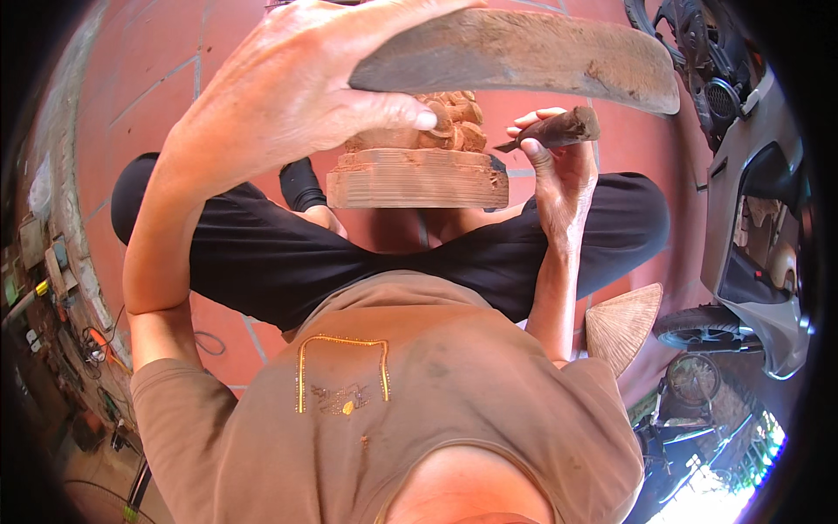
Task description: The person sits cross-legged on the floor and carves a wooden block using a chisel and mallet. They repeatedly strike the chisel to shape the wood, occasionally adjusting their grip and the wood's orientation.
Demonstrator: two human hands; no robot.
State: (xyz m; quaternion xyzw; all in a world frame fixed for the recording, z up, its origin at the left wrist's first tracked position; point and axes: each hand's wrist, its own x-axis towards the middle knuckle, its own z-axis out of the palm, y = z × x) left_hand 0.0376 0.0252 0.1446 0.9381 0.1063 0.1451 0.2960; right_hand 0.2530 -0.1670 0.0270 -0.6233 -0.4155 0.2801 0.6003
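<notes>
Left hand (279,100): closed around the left end of a wooden slab (524,57). Carved wood block (419,179): between the knees (633,205), over the red floor (131,79). Right hand (563,170): gripping a chisel (563,129), tip beside the block's right edge, contact unclear.

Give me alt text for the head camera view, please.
A seated person holds a long wooden slab in the left hand and a short dark tool in the right hand, near a carved wooden piece, on red tiles.

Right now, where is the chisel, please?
In the head view, the chisel is right of centre, in the right hand, just right of the carving and below the wooden slab.
</notes>
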